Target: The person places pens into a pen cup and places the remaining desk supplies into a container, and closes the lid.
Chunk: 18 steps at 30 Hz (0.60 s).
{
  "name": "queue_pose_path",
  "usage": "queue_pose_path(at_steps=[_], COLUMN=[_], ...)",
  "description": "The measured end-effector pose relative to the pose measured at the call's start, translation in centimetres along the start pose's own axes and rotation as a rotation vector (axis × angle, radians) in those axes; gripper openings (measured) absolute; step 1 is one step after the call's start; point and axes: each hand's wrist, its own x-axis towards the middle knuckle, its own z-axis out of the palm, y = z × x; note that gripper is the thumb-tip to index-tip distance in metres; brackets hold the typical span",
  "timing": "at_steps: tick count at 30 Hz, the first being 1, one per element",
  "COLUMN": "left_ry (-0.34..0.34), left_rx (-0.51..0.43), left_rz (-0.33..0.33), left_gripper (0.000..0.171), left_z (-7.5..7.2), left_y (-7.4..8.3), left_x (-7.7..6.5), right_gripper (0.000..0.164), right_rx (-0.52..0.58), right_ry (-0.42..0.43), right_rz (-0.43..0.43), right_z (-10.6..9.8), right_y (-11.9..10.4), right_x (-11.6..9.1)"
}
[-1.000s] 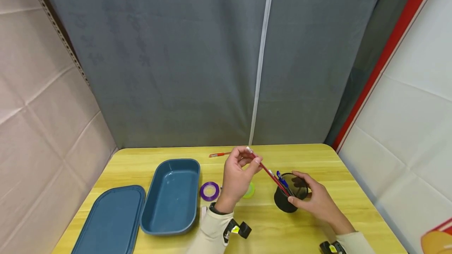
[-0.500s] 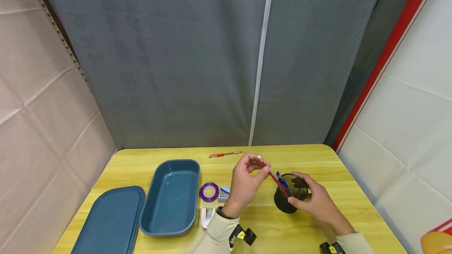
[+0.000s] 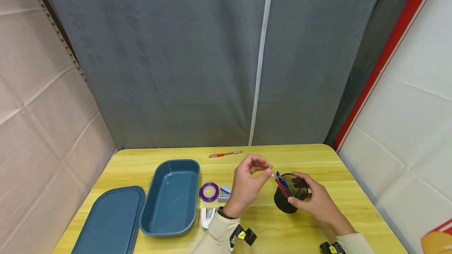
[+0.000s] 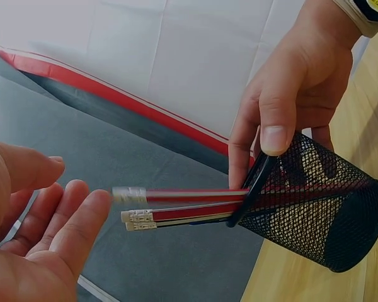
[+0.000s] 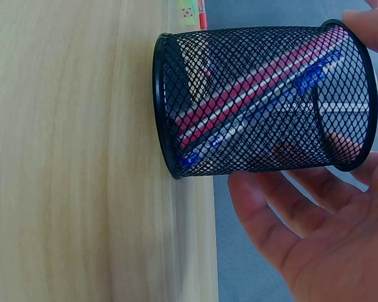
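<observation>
My right hand [image 3: 319,199] grips a black mesh pen cup [image 3: 283,204] near its rim, thumb on one side and fingers on the other. Red-striped pencils [image 4: 195,212] with white erasers lean in the cup, their eraser ends sticking out. A blue pen [image 3: 281,179] stands beside them. Just off the eraser ends is my left hand [image 3: 247,183]. In the left wrist view its thumb and fingers are apart, with nothing held between them; one pencil end is blurred close to a fingertip. Whether the cup's base touches the table is hard to tell.
Left of my hands stand a blue bin [image 3: 170,199] and its flat blue lid [image 3: 110,222]. Between bin and left hand lie a purple tape roll [image 3: 209,192], a bluish stapler [image 3: 224,194] and a white-and-pink item [image 3: 206,218]. A red pen [image 3: 225,154] lies toward the back.
My left hand moved right toward the cup, lowered the pencil it was pinching into it, and let go. The right hand and cup stayed in place.
</observation>
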Motion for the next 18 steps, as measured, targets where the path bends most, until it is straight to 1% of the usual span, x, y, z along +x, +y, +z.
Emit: queue_pose_path(at_steps=[3, 9, 13, 18], left_ry=[0.004, 0.017, 0.022, 0.027], left_rx=[0.007, 0.016, 0.033, 0.013], left_rz=[-0.002, -0.005, -0.004, -0.024], left_gripper=[0.029, 0.025, 0.025, 0.026], left_z=[-0.1, -0.2, -0.49, -1.03], left_y=[0.0, -0.08, 0.01, 0.01], left_x=[0.02, 0.04, 0.1, 0.31], right_gripper=[0.076, 0.077, 0.078, 0.079], right_rx=[-0.007, -0.008, -0.004, -0.004], right_ry=[0.004, 0.009, 0.004, 0.0], right_rz=[0.003, -0.006, 0.001, 0.005], right_z=[0.02, 0.0, 0.04, 0.03], right_y=[-0.01, -0.08, -0.05, 0.03], right_x=[0.01, -0.04, -0.02, -0.02])
